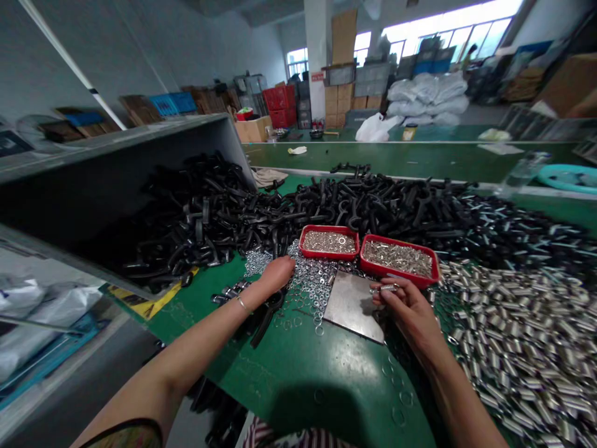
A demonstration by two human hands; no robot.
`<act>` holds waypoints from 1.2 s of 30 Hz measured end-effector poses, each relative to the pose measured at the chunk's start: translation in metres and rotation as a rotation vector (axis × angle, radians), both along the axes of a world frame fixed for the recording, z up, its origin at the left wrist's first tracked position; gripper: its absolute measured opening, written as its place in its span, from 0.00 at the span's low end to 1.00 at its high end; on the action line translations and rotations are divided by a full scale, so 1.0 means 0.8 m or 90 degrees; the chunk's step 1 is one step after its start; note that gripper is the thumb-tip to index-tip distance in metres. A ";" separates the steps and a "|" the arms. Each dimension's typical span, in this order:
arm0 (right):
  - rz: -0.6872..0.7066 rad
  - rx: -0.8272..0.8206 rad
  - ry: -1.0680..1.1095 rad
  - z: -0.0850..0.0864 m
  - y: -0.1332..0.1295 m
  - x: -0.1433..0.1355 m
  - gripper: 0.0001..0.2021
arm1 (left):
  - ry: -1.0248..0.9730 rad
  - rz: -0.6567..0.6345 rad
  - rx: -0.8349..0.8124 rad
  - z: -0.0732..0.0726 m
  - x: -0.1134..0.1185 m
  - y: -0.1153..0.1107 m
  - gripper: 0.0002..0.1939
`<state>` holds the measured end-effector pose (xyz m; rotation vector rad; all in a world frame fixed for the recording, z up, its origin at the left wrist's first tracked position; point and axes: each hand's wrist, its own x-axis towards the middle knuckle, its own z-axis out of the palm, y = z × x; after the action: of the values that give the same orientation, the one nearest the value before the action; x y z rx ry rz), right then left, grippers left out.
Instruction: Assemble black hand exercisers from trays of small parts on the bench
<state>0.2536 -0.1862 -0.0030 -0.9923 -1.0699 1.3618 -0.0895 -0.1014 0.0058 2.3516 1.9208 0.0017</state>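
My left hand [278,272] is closed, its fingertips down at the edge of a heap of small metal rings [312,277]. What it pinches, if anything, is hidden. Between the thumb and fingers of my right hand [413,306] is a small ridged metal piece [386,288], held above the right part of a flat metal plate [353,305]. Beyond the plate, two red trays stand side by side: the left tray [329,255] holds tiny metal parts with a ring on top, the right tray [401,274] small pin-like pieces. Near my left wrist lies a black ring-ended part [263,323].
Black handle-like parts [373,199] are heaped across the back and spill from a grey bin [233,143] at left. Shiny metal cylinders [527,336] cover the right side. Thin rings [398,417] lie on the green tabletop [280,373]. Behind runs a green belt [396,154].
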 end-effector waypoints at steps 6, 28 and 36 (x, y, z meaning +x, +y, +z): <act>-0.044 -0.036 0.016 -0.002 0.000 0.002 0.16 | -0.084 0.022 0.060 0.007 0.011 -0.003 0.10; -0.105 -0.102 0.059 -0.021 0.004 -0.021 0.18 | -0.179 0.229 0.268 0.019 0.038 0.022 0.14; -0.087 -0.094 0.011 -0.025 0.003 -0.021 0.19 | 0.015 0.392 0.225 0.036 -0.141 0.058 0.19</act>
<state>0.2365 -0.1835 -0.0232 -1.1388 -0.8809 1.3486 -0.2025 -0.0546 0.0348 1.8147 2.7585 0.3904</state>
